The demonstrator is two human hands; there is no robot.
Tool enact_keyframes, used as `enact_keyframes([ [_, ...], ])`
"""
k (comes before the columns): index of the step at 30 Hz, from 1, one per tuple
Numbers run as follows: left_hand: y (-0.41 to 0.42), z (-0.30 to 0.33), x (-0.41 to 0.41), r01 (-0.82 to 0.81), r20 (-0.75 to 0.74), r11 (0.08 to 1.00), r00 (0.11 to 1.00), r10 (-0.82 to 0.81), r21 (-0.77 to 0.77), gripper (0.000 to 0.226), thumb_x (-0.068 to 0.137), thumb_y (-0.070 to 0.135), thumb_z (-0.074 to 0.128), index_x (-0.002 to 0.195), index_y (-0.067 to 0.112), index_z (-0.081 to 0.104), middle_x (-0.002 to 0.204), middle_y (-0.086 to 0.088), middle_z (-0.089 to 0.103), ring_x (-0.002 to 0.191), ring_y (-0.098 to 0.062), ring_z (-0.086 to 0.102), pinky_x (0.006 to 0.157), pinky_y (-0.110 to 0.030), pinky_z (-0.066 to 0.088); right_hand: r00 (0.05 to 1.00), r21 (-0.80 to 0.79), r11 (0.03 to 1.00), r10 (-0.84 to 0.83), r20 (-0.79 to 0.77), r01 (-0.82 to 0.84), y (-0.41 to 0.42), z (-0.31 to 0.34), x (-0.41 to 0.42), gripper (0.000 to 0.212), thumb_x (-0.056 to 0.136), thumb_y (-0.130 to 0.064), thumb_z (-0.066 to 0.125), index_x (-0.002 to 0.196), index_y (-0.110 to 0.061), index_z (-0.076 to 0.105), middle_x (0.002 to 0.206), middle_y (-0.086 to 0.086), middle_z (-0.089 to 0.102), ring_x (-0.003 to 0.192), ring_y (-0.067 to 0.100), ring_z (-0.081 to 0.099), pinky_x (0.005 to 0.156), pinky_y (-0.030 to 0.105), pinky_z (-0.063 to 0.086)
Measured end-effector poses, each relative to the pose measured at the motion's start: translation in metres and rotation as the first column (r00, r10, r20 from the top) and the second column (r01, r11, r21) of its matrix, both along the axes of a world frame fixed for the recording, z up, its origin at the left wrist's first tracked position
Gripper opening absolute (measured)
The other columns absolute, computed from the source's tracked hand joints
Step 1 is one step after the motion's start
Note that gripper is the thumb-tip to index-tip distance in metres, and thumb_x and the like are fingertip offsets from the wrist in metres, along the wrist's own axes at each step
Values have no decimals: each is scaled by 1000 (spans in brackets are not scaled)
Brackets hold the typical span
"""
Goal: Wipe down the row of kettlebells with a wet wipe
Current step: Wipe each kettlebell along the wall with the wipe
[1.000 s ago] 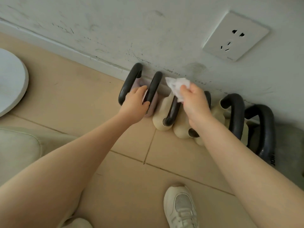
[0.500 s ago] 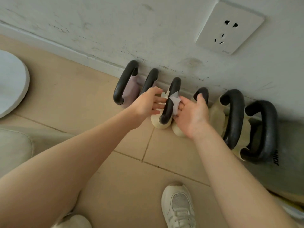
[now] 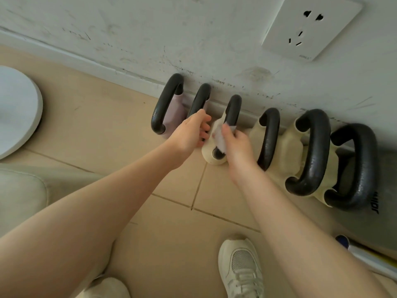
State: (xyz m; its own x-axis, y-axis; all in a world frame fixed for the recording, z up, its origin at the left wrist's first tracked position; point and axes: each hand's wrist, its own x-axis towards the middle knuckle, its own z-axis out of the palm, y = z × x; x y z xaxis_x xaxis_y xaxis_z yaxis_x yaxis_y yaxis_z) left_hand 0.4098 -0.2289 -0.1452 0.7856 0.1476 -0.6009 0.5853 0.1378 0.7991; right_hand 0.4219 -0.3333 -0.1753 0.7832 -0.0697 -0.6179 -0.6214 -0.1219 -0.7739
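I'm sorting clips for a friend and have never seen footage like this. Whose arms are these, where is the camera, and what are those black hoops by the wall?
There is no machine here: the camera sits on a person's head and looks down at their own bare arms. The black hoops are the handles of six kettlebells lined up on the tiled floor against the wall. The right hand presses a white wet wipe against the handle of the third kettlebell from the left, which has a cream body. The left hand rests at the second kettlebell. A wall socket is above, and a white shoe is below.
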Motion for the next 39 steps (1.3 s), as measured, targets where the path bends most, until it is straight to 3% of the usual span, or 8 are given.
enact_keyframes([
  [3,1,-1,0,13,7,1000,1000,-13,20,33,98,31,33,108,10,57,85,-1,48,82,-18,46,81,-33,46,996,-134,989,66,54,-58,4,-7,-14,16,89,-34,57,91,-19,53,90,1,61,88,21,59,84,39,49],
  [8,2,-5,-5,32,19,996,999,-33,79,36,99,33,30,109,10,56,89,-4,48,77,-15,44,67,-22,40,992,-82,991,-112,-62,106,14,18,38,40,92,-35,53,118,-5,53,99,10,57,92,25,57,76,31,44],
  [13,6,-9,-6,53,12,995,998,-54,87,43,99,34,29,113,6,58,93,-6,51,83,-22,46,70,-27,40,999,-143,989,38,15,-36,13,-5,-4,20,91,-37,52,98,-18,54,104,8,62,101,28,59,93,42,47],
  [21,3,-17,-6,156,33,969,986,-165,190,47,99,38,27,110,10,63,98,-8,61,88,-16,54,77,-23,46,1000,-82,997,7,-12,-8,6,12,48,34,93,-39,48,110,-11,54,87,2,60,77,17,57,52,18,36],
  [24,-3,-17,0,92,59,966,992,-110,240,38,97,32,35,106,14,67,102,-8,67,95,-18,59,89,-34,47,991,-38,999,41,124,-36,4,-5,11,20,93,-35,50,94,-15,50,80,-6,56,81,12,57,71,24,46],
  [29,-23,-12,17,208,-10,931,977,-215,300,35,94,37,47,95,8,66,63,1,50,60,-11,47,59,-24,38,936,-205,966,214,278,-160,-12,-36,-36,21,86,-36,59,82,-21,45,75,-7,58,83,20,60,85,48,48],
  [34,-23,-4,29,333,-136,897,942,-306,290,34,92,41,52,101,11,65,76,-3,58,69,-14,53,62,-21,40,902,-328,913,337,270,-243,-11,-32,-26,21,78,-37,66,81,-35,45,78,-7,62,88,17,60,98,52,39],
  [39,-18,-3,35,397,-197,875,915,-353,277,34,90,41,54,102,12,66,69,-1,55,59,-13,49,55,-25,38,987,101,987,115,115,-126,-7,-8,-10,11,89,-23,58,81,-18,61,79,20,65,69,24,63,68,28,47],
])
